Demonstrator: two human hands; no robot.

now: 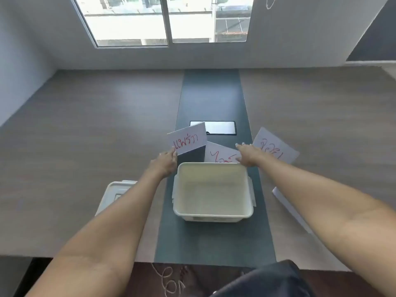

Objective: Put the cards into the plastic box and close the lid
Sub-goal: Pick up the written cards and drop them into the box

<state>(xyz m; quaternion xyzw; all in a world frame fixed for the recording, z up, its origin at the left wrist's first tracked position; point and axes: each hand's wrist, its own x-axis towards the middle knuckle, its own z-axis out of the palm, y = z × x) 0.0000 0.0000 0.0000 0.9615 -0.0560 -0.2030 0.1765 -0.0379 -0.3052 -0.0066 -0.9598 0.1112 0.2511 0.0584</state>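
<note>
An empty white plastic box (249,189) stands open on the dark middle strip of the table. Its lid (113,191) lies to the left, partly under my left forearm. My left hand (166,160) holds a white card with red writing (186,140) lifted above the table behind the box's far left corner. My right hand (247,154) rests on a second card (218,154) lying behind the box, fingers spread over its right edge. A third card (274,146) lies further right, and part of another white card (285,202) shows beneath my right forearm.
A rectangular metal cable hatch (220,127) is set into the dark strip (214,239) behind the cards. Wood-look tabletop (85,136) stretches to both sides. The table's near edge is close to my body, with floor and a cord below it.
</note>
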